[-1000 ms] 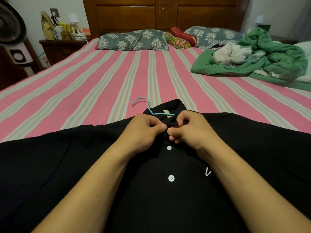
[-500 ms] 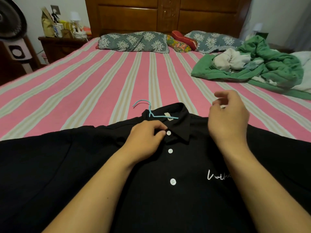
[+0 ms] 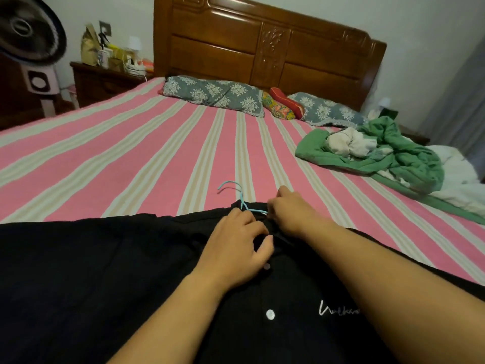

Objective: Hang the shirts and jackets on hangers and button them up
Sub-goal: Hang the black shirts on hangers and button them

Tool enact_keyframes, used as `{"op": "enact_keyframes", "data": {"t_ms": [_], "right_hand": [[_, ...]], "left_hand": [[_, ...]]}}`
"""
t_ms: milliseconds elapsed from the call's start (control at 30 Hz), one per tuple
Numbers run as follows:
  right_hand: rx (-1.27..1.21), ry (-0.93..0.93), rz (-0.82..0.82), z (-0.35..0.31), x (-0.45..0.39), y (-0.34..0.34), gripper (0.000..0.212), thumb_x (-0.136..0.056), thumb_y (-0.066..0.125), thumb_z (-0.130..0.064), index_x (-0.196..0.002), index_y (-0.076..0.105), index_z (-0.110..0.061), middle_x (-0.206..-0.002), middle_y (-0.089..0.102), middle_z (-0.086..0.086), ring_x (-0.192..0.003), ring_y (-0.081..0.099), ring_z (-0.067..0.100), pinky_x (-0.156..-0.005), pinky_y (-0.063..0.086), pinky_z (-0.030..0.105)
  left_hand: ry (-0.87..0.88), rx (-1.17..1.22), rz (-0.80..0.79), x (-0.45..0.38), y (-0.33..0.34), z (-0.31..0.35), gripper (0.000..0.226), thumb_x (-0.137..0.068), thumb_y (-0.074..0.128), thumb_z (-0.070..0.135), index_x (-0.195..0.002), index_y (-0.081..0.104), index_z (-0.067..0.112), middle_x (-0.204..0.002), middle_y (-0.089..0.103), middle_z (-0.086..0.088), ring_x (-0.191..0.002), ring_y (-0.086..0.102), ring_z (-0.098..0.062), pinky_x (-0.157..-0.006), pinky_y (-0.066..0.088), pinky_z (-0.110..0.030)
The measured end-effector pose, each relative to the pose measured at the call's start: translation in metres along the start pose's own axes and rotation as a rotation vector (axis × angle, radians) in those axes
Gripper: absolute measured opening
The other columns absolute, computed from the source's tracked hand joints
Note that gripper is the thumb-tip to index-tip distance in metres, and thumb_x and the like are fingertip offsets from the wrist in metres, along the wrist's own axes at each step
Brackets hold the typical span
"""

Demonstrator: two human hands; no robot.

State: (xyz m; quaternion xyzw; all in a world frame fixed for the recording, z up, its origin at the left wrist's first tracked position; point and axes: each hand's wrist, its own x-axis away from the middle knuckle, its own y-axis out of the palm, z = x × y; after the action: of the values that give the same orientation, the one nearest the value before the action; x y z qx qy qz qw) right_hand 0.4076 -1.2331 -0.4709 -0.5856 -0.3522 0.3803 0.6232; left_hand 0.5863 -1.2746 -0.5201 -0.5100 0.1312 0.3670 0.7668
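Here we see a black shirt (image 3: 131, 285) spread flat on the striped bed (image 3: 131, 153), its collar pointing toward the headboard (image 3: 262, 56) and a blue hanger (image 3: 237, 195) poking out of the neck just beyond the collar. Our left hand (image 3: 236, 253) rests on the shirt just below the collar with its fingers curled against the buttoned front, while our right hand (image 3: 291, 211) sits at the collar beside the hanger, fingers bent onto the cloth; whether either truly pinches the fabric we cannot tell. A white button (image 3: 270, 314) shows below the left hand, and a green heap of clothes (image 3: 393, 158) lies well to the right of the shirt.
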Motion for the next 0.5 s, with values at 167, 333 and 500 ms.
{"op": "enact_keyframes", "data": {"t_ms": [167, 333, 500], "right_hand": [[-0.311, 0.077, 0.395, 0.015, 0.049, -0.045, 0.015, -0.097, 0.058, -0.024, -0.1, 0.052, -0.011, -0.126, 0.041, 0.005, -0.105, 0.053, 0.031, -0.083, 0.047, 0.039], [-0.439, -0.002, 0.477, 0.029, 0.134, -0.145, 0.02, -0.088, 0.073, -0.022, -0.078, 0.056, -0.017, -0.097, 0.056, 0.002, -0.09, 0.057, 0.025, -0.073, 0.037, 0.032], [-0.483, -0.133, 0.659, 0.011, 0.273, -0.205, 0.017, -0.085, 0.077, -0.019, -0.08, 0.062, -0.017, -0.083, 0.062, -0.001, -0.08, 0.057, 0.022, -0.071, 0.042, 0.033]], "left_hand": [[0.036, 0.074, 0.18, 0.019, -0.029, 0.033, 0.037, -0.087, 0.06, 0.031, -0.114, 0.065, 0.005, -0.12, 0.053, -0.009, -0.113, 0.052, -0.023, -0.095, 0.049, -0.035], [-0.116, 0.325, 0.435, 0.018, -0.15, 0.125, 0.019, -0.094, 0.062, 0.022, -0.113, 0.061, 0.02, -0.118, 0.051, 0.007, -0.108, 0.056, -0.007, -0.09, 0.051, -0.025], [-0.456, 0.432, 0.214, 0.071, -0.231, 0.218, 0.028, -0.087, 0.077, 0.034, -0.108, 0.06, 0.029, -0.098, 0.065, 0.012, -0.087, 0.061, 0.002, -0.075, 0.051, -0.013]]}}
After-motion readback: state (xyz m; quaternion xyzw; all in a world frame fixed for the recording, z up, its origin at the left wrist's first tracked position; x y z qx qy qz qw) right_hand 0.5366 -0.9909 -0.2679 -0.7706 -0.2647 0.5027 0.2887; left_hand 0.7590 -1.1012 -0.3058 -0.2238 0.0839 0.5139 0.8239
